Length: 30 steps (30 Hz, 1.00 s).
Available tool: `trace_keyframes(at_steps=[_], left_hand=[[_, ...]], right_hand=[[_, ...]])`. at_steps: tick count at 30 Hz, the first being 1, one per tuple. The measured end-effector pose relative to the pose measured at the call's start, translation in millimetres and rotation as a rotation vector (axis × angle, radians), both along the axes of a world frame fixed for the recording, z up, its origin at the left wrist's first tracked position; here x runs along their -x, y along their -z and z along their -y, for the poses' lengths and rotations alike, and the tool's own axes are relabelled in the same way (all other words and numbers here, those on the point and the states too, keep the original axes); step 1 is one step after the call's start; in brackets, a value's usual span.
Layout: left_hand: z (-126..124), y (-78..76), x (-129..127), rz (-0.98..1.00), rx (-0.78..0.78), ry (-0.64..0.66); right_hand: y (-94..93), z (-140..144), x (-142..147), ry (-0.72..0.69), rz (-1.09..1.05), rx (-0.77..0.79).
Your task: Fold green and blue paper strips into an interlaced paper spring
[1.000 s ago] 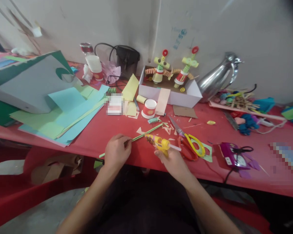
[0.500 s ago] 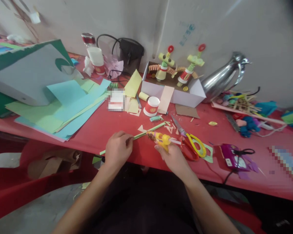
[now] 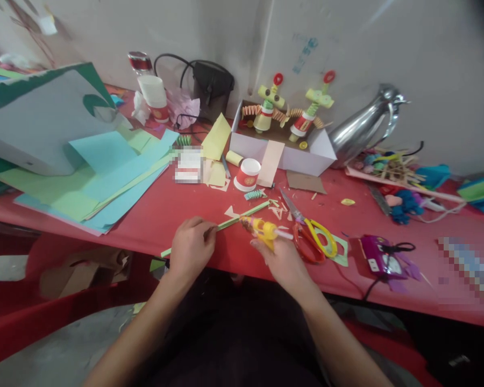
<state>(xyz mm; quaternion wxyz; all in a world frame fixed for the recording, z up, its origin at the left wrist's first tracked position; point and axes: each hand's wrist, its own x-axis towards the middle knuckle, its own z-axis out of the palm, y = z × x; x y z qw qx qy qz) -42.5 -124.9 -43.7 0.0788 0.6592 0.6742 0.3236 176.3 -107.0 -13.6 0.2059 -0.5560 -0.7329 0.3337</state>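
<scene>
Both hands sit slightly higher and further left than before, otherwise unchanged. Left hand [image 3: 191, 247] pinches the green paper stick [image 3: 242, 216], whose long axis runs from lower left to upper right over the red table [image 3: 165, 215]. Right hand [image 3: 284, 260] grips the yellow glue gun [image 3: 264, 230], nozzle at the stick.

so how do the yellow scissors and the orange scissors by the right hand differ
The yellow scissors lie on top, blades pointing up-left toward the white box; the orange scissors sit beneath them, nearer the table edge, with only their handle loops showing. Yellow's loops look slimmer, orange's rounder. Both lie flat on the red table, untouched, just right of the right hand.
</scene>
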Motion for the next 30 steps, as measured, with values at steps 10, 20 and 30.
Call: trace_keyframes(at_steps=[10,20,30], left_hand=[[3,0.9,6,0.084,0.033,0.043],[1,-1.1,8,0.085,0.059,0.031],[0,-2.2,7,0.080,0.054,0.008]], right_hand=[[-2.5,16,17,-0.127,-0.152,0.066],[-1.5,10,13,-0.046,-0.108,0.073],[5.3,-1,-3,0.083,-0.013,-0.019]])
